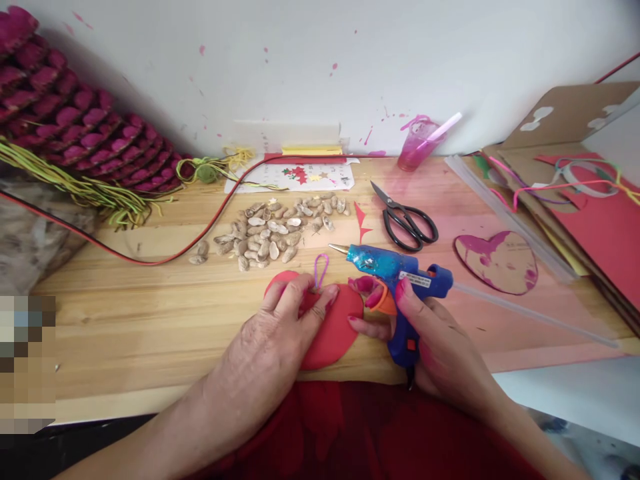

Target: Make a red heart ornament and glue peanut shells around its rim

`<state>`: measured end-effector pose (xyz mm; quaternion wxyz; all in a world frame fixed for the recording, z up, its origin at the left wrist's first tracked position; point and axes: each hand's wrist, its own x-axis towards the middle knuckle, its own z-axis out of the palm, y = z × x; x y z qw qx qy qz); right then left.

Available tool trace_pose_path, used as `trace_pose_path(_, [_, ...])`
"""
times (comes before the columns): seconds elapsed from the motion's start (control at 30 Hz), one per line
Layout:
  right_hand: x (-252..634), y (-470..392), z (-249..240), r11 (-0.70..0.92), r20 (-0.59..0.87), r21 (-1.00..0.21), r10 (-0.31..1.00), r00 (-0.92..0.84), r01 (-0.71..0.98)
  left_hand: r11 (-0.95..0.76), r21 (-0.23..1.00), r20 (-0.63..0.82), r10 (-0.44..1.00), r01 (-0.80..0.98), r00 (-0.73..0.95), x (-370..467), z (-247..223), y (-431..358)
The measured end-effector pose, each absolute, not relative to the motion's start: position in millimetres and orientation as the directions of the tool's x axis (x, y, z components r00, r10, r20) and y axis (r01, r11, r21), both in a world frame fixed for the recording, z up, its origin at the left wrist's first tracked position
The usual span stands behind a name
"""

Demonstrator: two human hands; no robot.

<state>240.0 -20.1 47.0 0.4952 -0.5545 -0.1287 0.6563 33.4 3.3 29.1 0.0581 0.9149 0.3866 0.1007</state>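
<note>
My left hand presses down on a red heart-shaped piece at the table's front edge, thumb and fingers closed near its top notch. A purple cord loop sticks up from that notch, just beyond my fingertips. In my right hand is a blue hot glue gun, gripped by its handle with fingers around the orange trigger. Its metal nozzle points left, above the table beyond the red heart. A clear glue stick trails from the gun's back end.
Peanut shells lie in a pile beyond my left hand. Black-handled scissors and a paint-stained cardboard heart lie to the right. A pink cup stands by the wall. A red-black cable crosses the left side.
</note>
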Motion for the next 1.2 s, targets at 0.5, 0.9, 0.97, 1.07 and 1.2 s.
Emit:
trace_pose_path(0.5, [242.2, -22.3, 41.2, -0.483, -0.663, -0.670, 0.732, 0.161, -0.563, -0.771, 0.046, 0.158, 0.633, 0.635, 0.758, 38.0, 30.0, 0.3])
trace_pose_path(0.9, [239.3, -21.0, 38.9, -0.417, -0.554, -0.745, 0.821, 0.136, -0.520, -0.719, 0.055, 0.116, 0.694, 0.693, 0.710, 42.5, 32.8, 4.0])
trace_pose_path(0.97, [238.4, -19.8, 40.3, -0.424, -0.561, -0.729, 0.819, 0.115, -0.537, -0.696, 0.069, 0.135, 0.716, 0.715, 0.685, 42.6, 30.6, 4.1])
trace_pose_path(1.07, [236.7, -19.5, 41.7, -0.361, -0.530, -0.743, 0.832, 0.166, -0.563, -0.680, 0.084, 0.186, 0.728, 0.728, 0.659, 42.8, 24.7, 5.2])
trace_pose_path(1.2, [237.3, -25.2, 39.5, -0.270, -0.460, -0.767, 0.863, 0.207, -0.582, -0.662, 0.090, 0.218, 0.742, 0.744, 0.634, 47.1, 19.9, 2.7])
